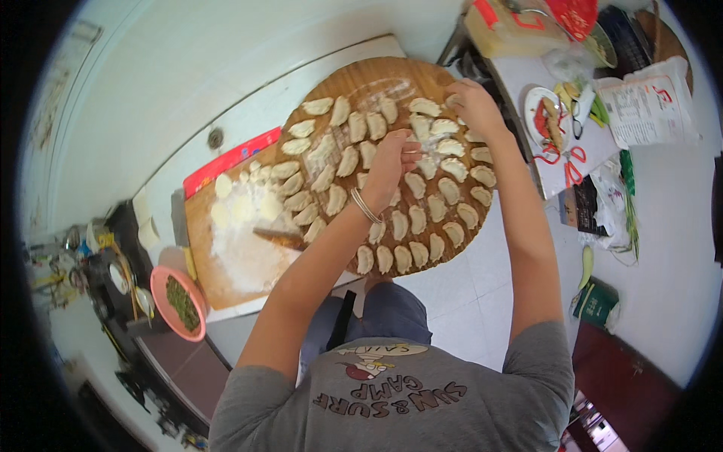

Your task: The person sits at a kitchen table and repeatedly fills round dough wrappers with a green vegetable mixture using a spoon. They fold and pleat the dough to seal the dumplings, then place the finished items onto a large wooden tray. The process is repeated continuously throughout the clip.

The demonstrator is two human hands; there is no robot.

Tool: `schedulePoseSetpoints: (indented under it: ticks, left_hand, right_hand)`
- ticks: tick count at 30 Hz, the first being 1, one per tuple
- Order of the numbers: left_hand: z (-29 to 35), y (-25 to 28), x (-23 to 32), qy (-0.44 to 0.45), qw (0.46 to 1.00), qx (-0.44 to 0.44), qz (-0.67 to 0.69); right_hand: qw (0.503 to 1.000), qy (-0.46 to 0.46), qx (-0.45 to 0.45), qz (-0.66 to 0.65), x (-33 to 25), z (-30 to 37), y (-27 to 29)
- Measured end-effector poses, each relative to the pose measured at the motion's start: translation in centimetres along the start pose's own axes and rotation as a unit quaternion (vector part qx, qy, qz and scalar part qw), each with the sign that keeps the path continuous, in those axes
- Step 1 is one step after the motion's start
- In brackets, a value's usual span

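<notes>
Many crescent dumplings (418, 219) lie in curved rows on a large round wooden board (361, 79). Over the board's middle is my left hand (395, 160), with a bracelet at the wrist. Its fingers are curled together among the dumplings, and whatever they hold is hidden. At the far right rim, my right hand (474, 108) has its fingers closed on a dumpling (453, 100). Left of the round board, a floury rectangular board (215, 294) carries pale dough rounds (245, 207) and a brown wooden rolling pin (279, 238), partly behind my left forearm.
A pink bowl of green filling (183, 301) stands at the left by the counter edge. On the right, a white table (553, 169) bears a plate of food (548, 117), red scissors (570, 162) and bags. A red strip (230, 160) lies along the back.
</notes>
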State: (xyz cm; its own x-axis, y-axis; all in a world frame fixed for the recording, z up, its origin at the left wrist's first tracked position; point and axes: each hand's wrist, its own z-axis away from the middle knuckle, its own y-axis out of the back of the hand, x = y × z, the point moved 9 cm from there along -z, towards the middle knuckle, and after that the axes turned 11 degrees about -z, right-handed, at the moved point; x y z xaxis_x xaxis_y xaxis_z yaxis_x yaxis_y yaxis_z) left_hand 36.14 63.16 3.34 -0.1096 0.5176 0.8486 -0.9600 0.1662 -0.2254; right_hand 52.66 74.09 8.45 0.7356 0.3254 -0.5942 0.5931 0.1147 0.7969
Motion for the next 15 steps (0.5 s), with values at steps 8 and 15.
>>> schedulePoseSetpoints:
  ticks: [8,15]
  left_hand:
    - [11.4,13.6,-1.7,-0.086,0.984,0.154,-0.032]
    - [18.8,28.2,-9.7,-0.057,0.947,0.297,-0.106]
  right_hand:
    - [0.988,0.093,0.029,-0.117,-15.1,3.3,-4.9]
    - [0.972,0.156,-0.008,-0.176,-26.9,5.6,-13.2]
